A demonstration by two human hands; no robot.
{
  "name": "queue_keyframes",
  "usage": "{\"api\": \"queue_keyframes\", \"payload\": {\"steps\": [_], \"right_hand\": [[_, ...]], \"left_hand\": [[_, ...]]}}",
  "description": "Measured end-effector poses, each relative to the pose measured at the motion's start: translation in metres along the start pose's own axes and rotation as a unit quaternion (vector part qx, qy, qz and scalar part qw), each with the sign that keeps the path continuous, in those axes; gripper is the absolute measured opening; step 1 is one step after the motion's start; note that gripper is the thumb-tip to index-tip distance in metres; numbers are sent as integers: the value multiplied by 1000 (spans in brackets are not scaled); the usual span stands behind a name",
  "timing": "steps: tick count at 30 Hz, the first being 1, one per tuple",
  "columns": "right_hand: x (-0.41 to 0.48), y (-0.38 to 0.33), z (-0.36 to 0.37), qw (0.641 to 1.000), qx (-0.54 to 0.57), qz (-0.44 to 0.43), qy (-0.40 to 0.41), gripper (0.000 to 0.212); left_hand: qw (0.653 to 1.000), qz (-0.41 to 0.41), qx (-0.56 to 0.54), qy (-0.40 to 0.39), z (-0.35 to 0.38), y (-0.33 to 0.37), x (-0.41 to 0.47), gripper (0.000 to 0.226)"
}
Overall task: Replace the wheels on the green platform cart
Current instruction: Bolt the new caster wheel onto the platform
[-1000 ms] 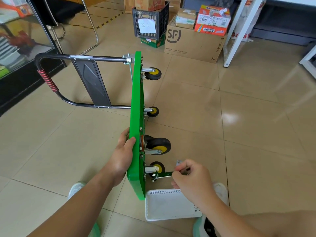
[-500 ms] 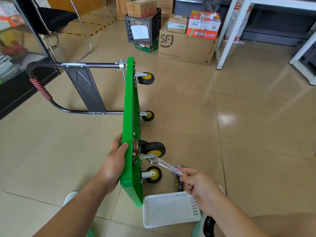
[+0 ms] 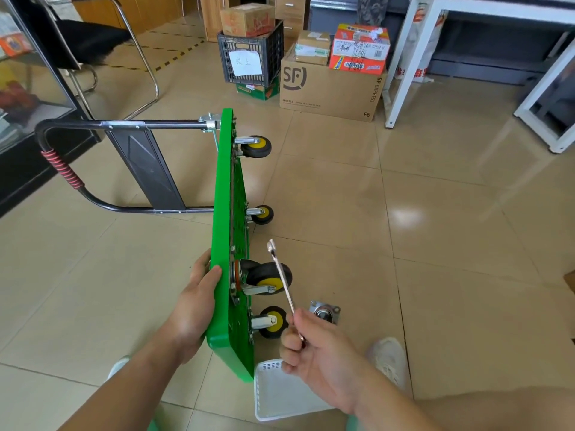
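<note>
The green platform cart [image 3: 224, 219] stands on its side on the floor, underside facing right, black handle [image 3: 93, 123] folded out to the left. My left hand [image 3: 194, 301] grips its near top edge. Black-and-yellow wheels stick out to the right: two far ones [image 3: 255, 146] [image 3: 263, 214], a larger swivel caster [image 3: 267, 276] and a small near one [image 3: 273, 321]. My right hand [image 3: 314, 356] holds a silver wrench [image 3: 281, 273] raised off the cart, its head pointing up and away. A loose caster mounting plate [image 3: 325, 313] lies on the floor behind my right hand.
A white plastic basket [image 3: 277, 396] sits on the floor under my right hand. My shoes [image 3: 389, 359] flank it. Cardboard boxes [image 3: 329, 85] and a black crate [image 3: 249, 57] stand beyond the cart, a white table leg [image 3: 401, 63] to the right, a chair [image 3: 93, 42] at far left.
My right hand lifted the wrench from the near small wheel up past the swivel caster and now holds it free in the air, pointing upward. My left hand stays on the cart.
</note>
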State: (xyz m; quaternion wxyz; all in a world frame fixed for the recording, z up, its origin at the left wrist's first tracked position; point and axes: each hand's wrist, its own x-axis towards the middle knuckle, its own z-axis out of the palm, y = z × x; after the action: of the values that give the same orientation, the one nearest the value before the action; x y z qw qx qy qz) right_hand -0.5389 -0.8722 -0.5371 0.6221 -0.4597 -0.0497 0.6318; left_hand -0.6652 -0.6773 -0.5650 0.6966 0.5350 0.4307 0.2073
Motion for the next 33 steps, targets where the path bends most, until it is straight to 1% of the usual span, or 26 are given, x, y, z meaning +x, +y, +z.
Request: {"api": "queue_keyframes", "payload": {"steps": [2, 5, 8, 12, 13, 15, 16, 19, 23, 28, 33], "right_hand": [[3, 1, 3, 996, -78, -31, -1, 17], [8, 2, 3, 990, -128, -56, 18, 18], [14, 4, -1, 980, -186, -63, 46, 19], [19, 21, -2, 965, -242, -51, 86, 21], [20, 26, -1, 951, -283, -64, 104, 24], [21, 37, 0, 907, -384, -110, 135, 29], [22, 42, -1, 890, -414, -132, 140, 29], [25, 54, -4, 878, -437, -155, 122, 22], [32, 70, -11, 871, -457, -141, 110, 19], [41, 84, -15, 877, -449, -145, 86, 15], [53, 97, -19, 883, -436, -146, 96, 17]], "left_hand": [[1000, -3, -5, -3, -1, -1, 1, 36], [1000, -5, -12, -8, -2, -1, 3, 37], [1000, -6, -11, -12, -3, -1, 3, 37], [1000, -8, -8, -9, -1, 1, 1, 37], [1000, -7, -7, -7, -1, 2, 0, 37], [1000, -6, -10, -4, 0, 2, 0, 36], [1000, -7, -12, -5, 0, 2, 0, 36], [1000, -4, -11, -7, 0, 2, -2, 35], [1000, 2, -3, -10, -1, 2, -1, 35], [1000, 1, -4, -6, 2, 4, -4, 36], [1000, 8, -6, -5, 3, 3, -5, 34]]}}
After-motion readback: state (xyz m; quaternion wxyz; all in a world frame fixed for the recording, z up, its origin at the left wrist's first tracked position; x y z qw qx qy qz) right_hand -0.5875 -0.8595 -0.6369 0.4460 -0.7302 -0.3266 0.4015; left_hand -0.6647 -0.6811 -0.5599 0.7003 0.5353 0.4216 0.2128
